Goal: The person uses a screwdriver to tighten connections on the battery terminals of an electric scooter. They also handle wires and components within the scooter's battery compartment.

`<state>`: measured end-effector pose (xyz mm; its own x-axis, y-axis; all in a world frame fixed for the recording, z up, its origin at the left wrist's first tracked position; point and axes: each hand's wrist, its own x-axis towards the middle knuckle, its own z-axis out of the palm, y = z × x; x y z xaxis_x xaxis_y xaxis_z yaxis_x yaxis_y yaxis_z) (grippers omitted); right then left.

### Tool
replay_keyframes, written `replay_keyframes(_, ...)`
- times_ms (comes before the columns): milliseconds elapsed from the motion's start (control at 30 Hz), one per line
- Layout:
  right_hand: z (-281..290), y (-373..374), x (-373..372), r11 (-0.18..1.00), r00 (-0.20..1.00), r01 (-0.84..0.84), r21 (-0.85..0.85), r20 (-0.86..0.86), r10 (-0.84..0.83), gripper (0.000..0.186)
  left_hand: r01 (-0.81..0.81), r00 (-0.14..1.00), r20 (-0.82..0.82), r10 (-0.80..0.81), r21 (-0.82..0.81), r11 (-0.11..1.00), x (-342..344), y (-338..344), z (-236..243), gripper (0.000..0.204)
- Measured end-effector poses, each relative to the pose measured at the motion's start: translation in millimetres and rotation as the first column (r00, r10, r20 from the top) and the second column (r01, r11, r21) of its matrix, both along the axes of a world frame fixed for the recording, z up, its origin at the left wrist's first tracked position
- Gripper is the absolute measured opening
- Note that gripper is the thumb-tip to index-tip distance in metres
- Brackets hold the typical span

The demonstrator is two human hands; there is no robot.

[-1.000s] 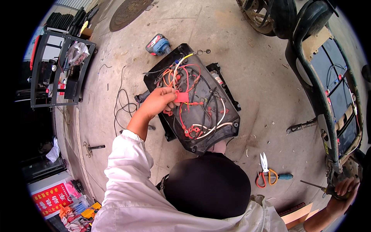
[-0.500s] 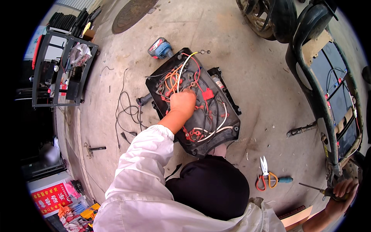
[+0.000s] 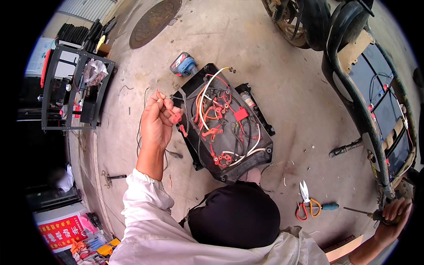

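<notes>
My left hand [image 3: 155, 126] is closed on a short red wire [image 3: 170, 108] with red terminal covers, held up beside the left edge of a black plastic tray [image 3: 240, 174]. Loose in the tray lie red, orange, black and white wires, several red terminal covers and a red square connector [image 3: 241, 114]. A white wire [image 3: 201, 104] with a yellow end arches above the rest. Far to the right, my right hand [image 3: 396, 211] grips the dark handle of a screwdriver [image 3: 360, 211], its shaft pointing left.
A blue cordless power tool [image 3: 184, 65] lies beyond the tray. Scissors [image 3: 304, 201] and a teal-handled tool [image 3: 329, 206] lie on the concrete floor at right. A scooter frame with batteries [image 3: 375, 84] stands far right; a black cart [image 3: 75, 84] is at left.
My left hand has lifted out of the tray and moved left, bringing the red wire with it. My right hand still holds the screwdriver in about the same place.
</notes>
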<state>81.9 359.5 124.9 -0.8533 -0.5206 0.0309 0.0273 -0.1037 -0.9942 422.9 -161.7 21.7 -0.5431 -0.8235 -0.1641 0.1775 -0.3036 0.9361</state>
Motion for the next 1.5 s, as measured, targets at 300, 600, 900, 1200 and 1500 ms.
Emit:
replay_keyframes(300,4,4,1,0.999,0.999,-0.021,-0.024,-0.026,0.021,0.029,-0.052,0.982,0.181,0.06,-0.048,0.998,-26,16,2,0.012)
replay_keyframes(600,4,4,9,0.995,0.994,0.1,0.012,-0.054,-0.099,0.03,0.168,0.962,0.245,-0.119,-0.188,0.968,-36,39,-16,0.013)
replay_keyframes(900,13,-9,11,0.991,0.99,0.134,-0.01,-0.05,-0.135,0.032,0.249,0.955,0.198,-0.223,-0.117,0.961,-47,57,-21,0.014)
replay_keyframes(1200,6,-5,8,0.992,0.991,0.122,0.015,-0.048,-0.121,0.031,0.581,0.794,0.177,-0.582,0.062,0.811,-105,119,-34,0.021)
replay_keyframes(1500,8,25,7,0.992,0.991,0.112,0.057,-0.079,-0.107,0.029,0.201,0.886,0.454,-0.093,-0.196,0.96,-78,62,-36,0.024)
